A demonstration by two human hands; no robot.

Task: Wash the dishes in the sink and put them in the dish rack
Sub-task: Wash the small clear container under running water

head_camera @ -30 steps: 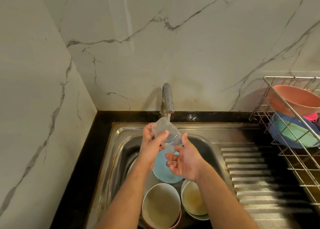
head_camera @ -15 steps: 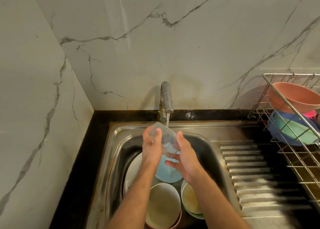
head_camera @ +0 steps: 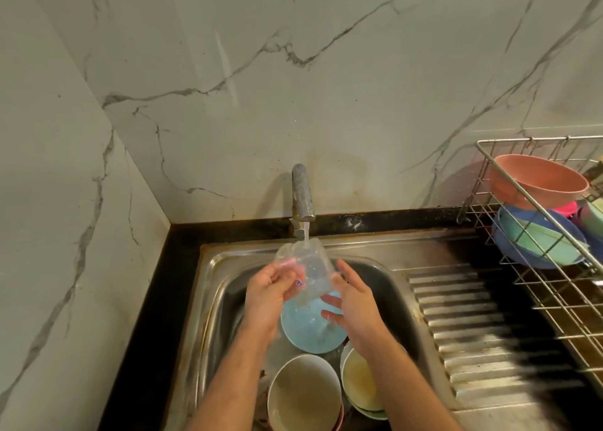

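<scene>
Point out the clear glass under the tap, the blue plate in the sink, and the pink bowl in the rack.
clear glass [head_camera: 310, 274]: head view, on its side wall.
blue plate [head_camera: 306, 329]: head view, on its wet inner face.
pink bowl [head_camera: 538, 177]: head view, on its inside wall.

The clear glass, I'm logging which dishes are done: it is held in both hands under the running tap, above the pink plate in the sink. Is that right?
Not quite. The plate below the clear glass is light blue, not pink, as the head view shows. The rest stands: the left hand and right hand hold the glass under the running tap, over the sink.
</scene>
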